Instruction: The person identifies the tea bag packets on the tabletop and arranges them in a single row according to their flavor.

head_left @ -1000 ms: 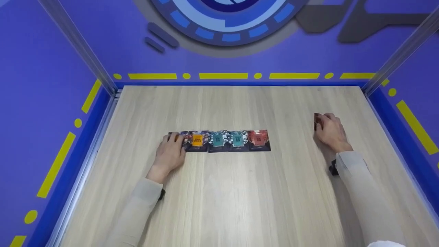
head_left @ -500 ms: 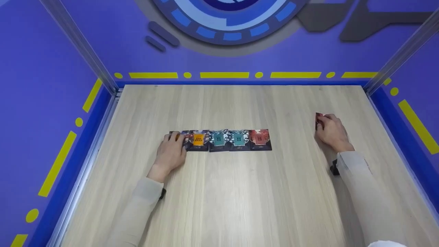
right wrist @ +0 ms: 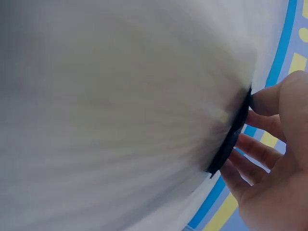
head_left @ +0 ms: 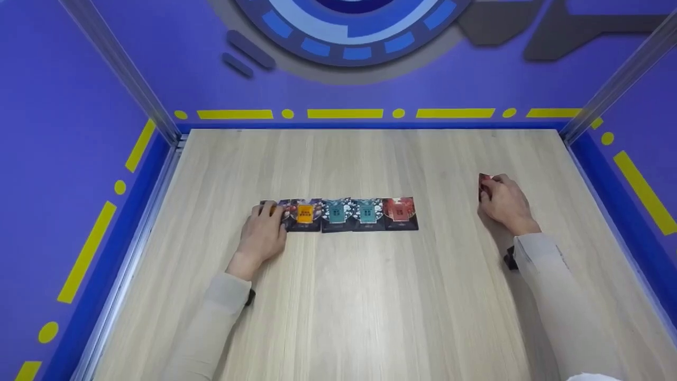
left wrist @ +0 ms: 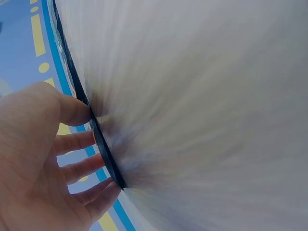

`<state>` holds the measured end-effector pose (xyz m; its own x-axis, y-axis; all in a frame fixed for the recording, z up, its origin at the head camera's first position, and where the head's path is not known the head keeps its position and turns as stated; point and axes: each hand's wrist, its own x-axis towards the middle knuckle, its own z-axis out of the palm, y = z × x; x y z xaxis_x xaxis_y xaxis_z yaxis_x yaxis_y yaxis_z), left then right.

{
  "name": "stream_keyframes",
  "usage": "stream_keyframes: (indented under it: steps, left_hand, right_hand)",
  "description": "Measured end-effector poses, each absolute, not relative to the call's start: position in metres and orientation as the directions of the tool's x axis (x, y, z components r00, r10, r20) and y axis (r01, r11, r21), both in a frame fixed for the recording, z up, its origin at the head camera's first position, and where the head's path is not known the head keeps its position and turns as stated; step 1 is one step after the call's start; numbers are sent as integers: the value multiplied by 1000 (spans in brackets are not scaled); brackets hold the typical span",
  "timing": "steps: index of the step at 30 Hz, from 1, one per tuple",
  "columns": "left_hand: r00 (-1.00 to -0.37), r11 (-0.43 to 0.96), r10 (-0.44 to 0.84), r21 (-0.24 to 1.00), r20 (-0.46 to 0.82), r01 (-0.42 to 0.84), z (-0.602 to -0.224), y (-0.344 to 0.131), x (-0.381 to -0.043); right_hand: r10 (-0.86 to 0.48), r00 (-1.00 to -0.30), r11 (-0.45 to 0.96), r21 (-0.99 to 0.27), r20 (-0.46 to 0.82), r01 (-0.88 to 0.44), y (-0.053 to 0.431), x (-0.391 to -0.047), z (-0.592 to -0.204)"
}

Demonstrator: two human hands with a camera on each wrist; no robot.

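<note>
A row of flat square sachets lies mid-table, each with a dark lower band. From the left come two orange-labelled ones, including this orange sachet [head_left: 305,214], then teal sachets, one being this teal sachet [head_left: 367,212], and a red sachet [head_left: 400,212] at the right end. My left hand [head_left: 262,233] rests on the leftmost sachet, fingers spread and partly covering it. Well to the right of the row, my right hand [head_left: 506,205] holds another red sachet [head_left: 482,185] by thumb and fingertips. In the right wrist view this dark-edged sachet [right wrist: 231,137] is close to the table surface.
The wooden tabletop [head_left: 349,296] has blue-purple panels [head_left: 349,95] with yellow markings along its back and sides. Metal posts [head_left: 121,69] stand at the back corners. A bare stretch of wood lies between the row and the right hand.
My right hand has shifted slightly left with its red sachet during the last half second. The left hand and the row keep their places.
</note>
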<state>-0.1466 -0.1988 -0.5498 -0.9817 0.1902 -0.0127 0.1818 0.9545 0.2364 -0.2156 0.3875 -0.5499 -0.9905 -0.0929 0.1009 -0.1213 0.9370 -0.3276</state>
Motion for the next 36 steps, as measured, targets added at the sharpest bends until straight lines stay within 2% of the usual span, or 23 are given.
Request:
stream_keyframes:
  steps: [14,36]
  left_hand:
    - [-981,948,193,255,10,189,-552,-201,-147]
    - [-981,947,196,258,4,191,-552,-201,-146]
  right_hand:
    - [-177,-982,939,-288,69,-189,364,-213,-547]
    - [-243,-958,919,-281,152,-278,329,-196,-551]
